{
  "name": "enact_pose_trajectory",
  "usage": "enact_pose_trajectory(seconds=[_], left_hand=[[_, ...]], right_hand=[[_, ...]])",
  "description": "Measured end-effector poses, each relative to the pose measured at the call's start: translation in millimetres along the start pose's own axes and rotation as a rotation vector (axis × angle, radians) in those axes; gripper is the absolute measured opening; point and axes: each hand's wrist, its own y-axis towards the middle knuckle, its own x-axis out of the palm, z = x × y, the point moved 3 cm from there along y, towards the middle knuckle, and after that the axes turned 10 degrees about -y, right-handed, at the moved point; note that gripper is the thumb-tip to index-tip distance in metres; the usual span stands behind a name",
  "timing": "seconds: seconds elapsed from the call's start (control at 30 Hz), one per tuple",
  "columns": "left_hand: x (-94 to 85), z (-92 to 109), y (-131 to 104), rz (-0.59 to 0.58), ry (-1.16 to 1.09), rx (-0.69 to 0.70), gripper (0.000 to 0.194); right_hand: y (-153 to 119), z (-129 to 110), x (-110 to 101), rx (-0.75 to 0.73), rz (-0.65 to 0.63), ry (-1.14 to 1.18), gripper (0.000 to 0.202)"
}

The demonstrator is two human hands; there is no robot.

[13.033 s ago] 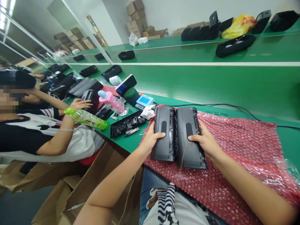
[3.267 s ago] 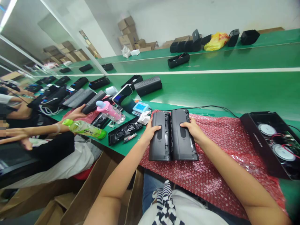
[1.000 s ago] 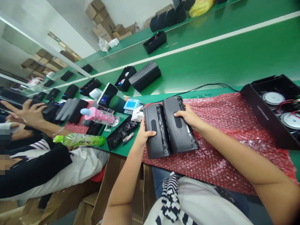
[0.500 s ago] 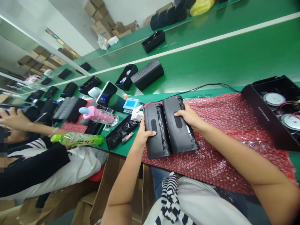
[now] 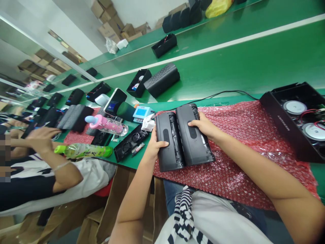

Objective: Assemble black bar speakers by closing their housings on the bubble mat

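Two black plastic housings lie side by side over red bubble wrap (image 5: 243, 135), their long edges close together. My left hand (image 5: 155, 145) grips the left housing (image 5: 166, 157) by its outer side, thumb on top near an oval patch. Around the far right edge of the right housing (image 5: 198, 149) my right hand (image 5: 204, 125) is closed, its thumb beside a similar oval patch. The fingers beneath both housings are hidden. At the right stands a larger open black case (image 5: 284, 125) with round silver speaker backs and red wires.
Left of the housings are a speaker panel (image 5: 130, 144), a white tissue (image 5: 148, 122), a blue device (image 5: 141, 113), a pink bottle (image 5: 109, 126) and a green bottle (image 5: 86, 150). A person (image 5: 58, 169) works at far left. Black cases (image 5: 162, 80) sit on the green bench (image 5: 228, 67).
The person at far left has pulled an arm in and bent it. Two black cases on the green bench have shifted slightly. My hands and the two housings have hardly moved.
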Motion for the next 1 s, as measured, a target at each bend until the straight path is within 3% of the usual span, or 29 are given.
enact_pose_trajectory(seconds=[0.13, 0.23, 0.63, 0.9, 1.0], left_hand=[[-0.4, -0.5, 0.6, -0.026, 0.015, 0.007, 0.114], [-0.8, -0.4, 0.5, -0.010, 0.015, 0.012, 0.114], [1.9, 2.2, -0.8, 0.012, 0.012, 0.000, 0.111], [-2.1, 0.4, 1.0, -0.002, 0.027, 0.015, 0.107], [-2.9, -0.6, 1.5, 0.000, 0.030, 0.022, 0.106]], right_hand=[[-8.7, -8.3, -2.9, -0.045, -0.192, 0.020, 0.077], [-12.6, -11.0, -3.1, -0.024, -0.163, 0.048, 0.087], [-15.3, -10.9, 1.7, -0.035, -0.106, 0.114, 0.093], [-15.6, -12.4, -5.8, -0.055, -0.247, 0.024, 0.096], [-15.5, -12.6, -4.8, -0.042, -0.213, 0.041, 0.094]])
